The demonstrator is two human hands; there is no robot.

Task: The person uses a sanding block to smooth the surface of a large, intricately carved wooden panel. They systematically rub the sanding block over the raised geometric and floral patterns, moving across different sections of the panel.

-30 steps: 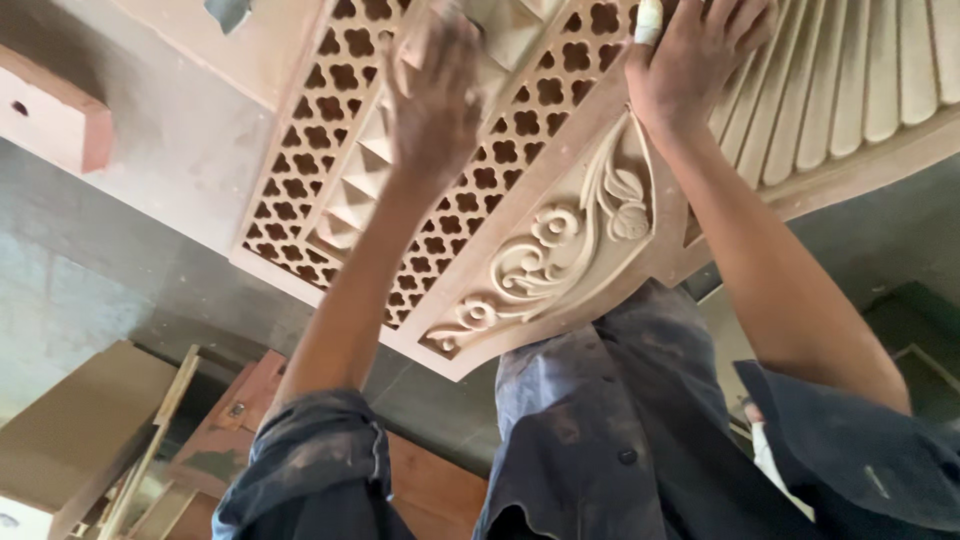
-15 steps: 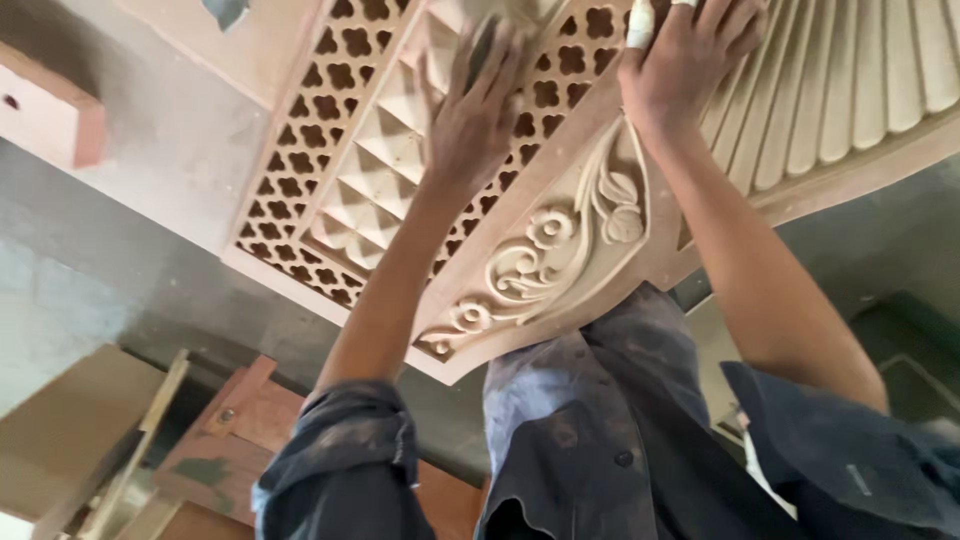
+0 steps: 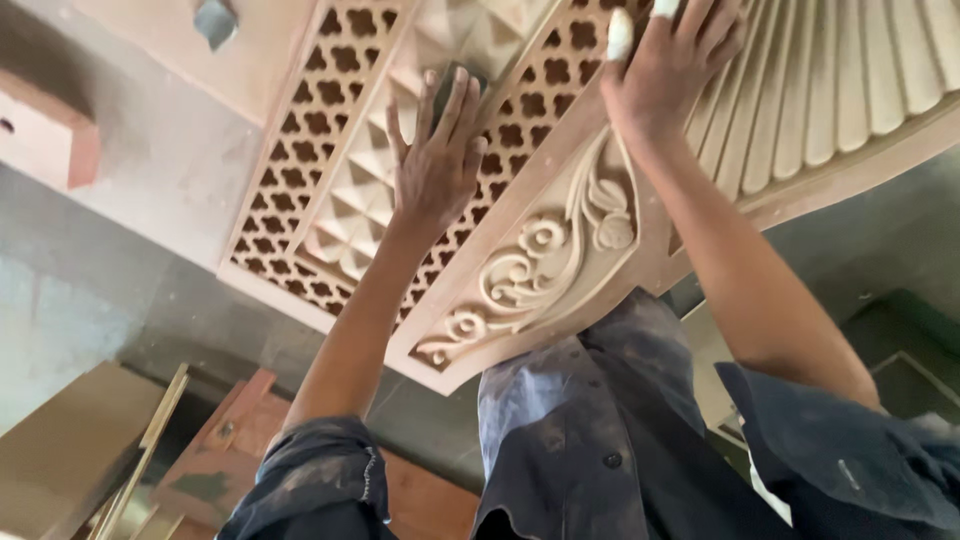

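Carved panel [image 3: 540, 250] under both flat hands

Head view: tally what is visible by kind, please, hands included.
Hands: 2, left hand and right hand
Carved wooden panel: 1
Wooden block: 1
Taped fingertips: 2
Total: 6

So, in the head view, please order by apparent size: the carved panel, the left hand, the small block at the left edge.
1. Carved panel, clearly largest.
2. Left hand.
3. Block, though it is cropped and distance differs, so 2 and 3 are unsure.
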